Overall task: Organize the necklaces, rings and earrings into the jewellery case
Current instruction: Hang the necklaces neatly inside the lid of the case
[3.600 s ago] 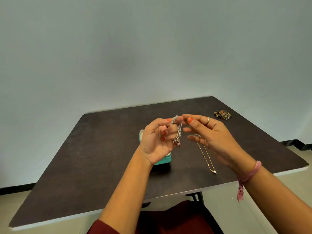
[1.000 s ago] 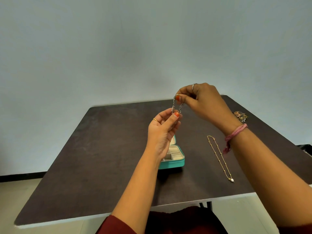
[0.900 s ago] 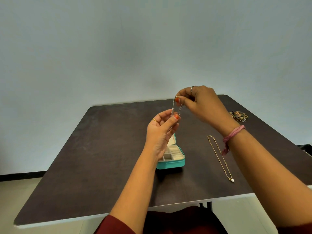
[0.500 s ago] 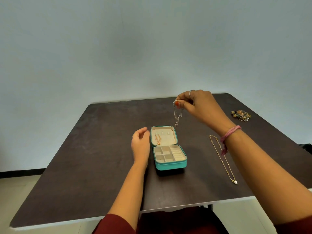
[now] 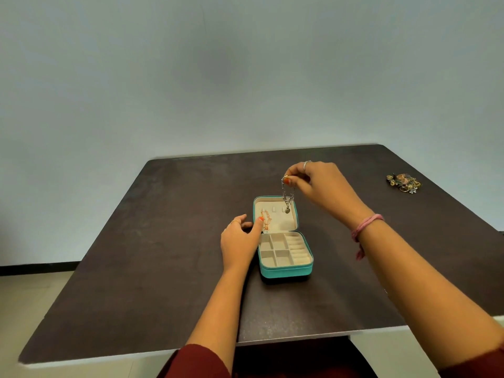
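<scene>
A teal case (image 5: 285, 270) lies open near the table's (image 5: 163, 268) middle, with the left hand (image 5: 240, 242) held just beside its left edge, fingers loosely spread and nothing gripped. A gold chain (image 5: 266, 221) is seen in the lid. Over the lid, a silver necklace (image 5: 287, 199) is pinched by the right hand (image 5: 317, 184); a jewellery pile (image 5: 403, 182) lies by the far right edge.

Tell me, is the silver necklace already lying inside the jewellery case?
No, the silver necklace dangles from the right hand, which pinches its top above the lid of the open jewellery case.
</scene>
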A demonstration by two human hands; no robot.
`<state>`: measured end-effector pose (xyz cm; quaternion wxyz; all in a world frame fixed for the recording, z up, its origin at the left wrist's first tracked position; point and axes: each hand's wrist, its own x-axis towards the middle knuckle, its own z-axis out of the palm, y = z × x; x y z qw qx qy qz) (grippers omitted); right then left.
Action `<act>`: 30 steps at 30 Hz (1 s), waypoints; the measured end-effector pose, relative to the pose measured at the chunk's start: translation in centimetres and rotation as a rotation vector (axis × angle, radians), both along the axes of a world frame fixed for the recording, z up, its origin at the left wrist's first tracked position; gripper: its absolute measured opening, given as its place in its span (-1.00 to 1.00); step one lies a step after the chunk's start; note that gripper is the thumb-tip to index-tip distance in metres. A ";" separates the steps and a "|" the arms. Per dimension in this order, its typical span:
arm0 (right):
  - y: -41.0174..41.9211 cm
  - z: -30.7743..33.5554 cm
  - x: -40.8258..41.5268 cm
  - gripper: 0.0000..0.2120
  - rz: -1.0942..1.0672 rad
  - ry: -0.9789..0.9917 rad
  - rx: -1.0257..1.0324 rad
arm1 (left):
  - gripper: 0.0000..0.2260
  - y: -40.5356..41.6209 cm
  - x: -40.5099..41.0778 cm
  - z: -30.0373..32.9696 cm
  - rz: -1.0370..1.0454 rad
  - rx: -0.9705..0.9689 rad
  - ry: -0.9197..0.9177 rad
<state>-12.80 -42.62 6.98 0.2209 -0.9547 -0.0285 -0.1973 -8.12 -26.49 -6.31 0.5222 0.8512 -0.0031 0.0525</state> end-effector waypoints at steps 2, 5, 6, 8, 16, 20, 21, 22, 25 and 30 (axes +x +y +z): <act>0.1 -0.6 0.2 -0.83 -0.001 0.006 -0.012 | -0.52 0.0 0.0 -0.1 -0.001 0.022 0.001; 0.4 -1.5 0.3 -0.83 -0.002 0.023 -0.023 | -0.58 -0.1 -0.1 -0.3 -0.007 0.042 -0.002; 0.4 -1.8 0.4 -0.83 -0.004 0.033 -0.029 | -0.58 -0.1 -0.2 -0.3 -0.012 0.045 -0.002; 0.4 -2.3 0.4 -0.83 -0.009 0.048 -0.041 | -0.59 -0.1 -0.3 -0.2 -0.029 0.048 -0.008; 0.9 -4.2 0.5 -0.78 -0.038 0.063 -0.177 | -0.61 0.3 -0.9 0.1 -0.109 -0.091 -0.006; 1.0 -5.0 0.8 -0.77 -0.071 0.031 -0.235 | -0.64 0.5 -0.9 -0.1 -0.158 -0.120 -0.020; 1.1 -5.1 1.0 -0.77 -0.083 0.017 -0.252 | -0.66 0.5 -0.9 -0.1 -0.164 -0.130 -0.025; 1.1 -5.2 1.2 -0.76 -0.092 0.001 -0.268 | -0.69 0.6 -0.9 -0.2 -0.169 -0.144 -0.027; 1.0 -5.2 1.9 -0.76 -0.110 -0.049 -0.332 | -0.74 0.7 -1.0 -0.2 -0.180 -0.170 -0.034; 0.7 -5.2 2.5 -0.83 -0.112 -0.113 -0.458 | -0.76 0.8 -0.9 -0.2 -0.184 -0.202 -0.024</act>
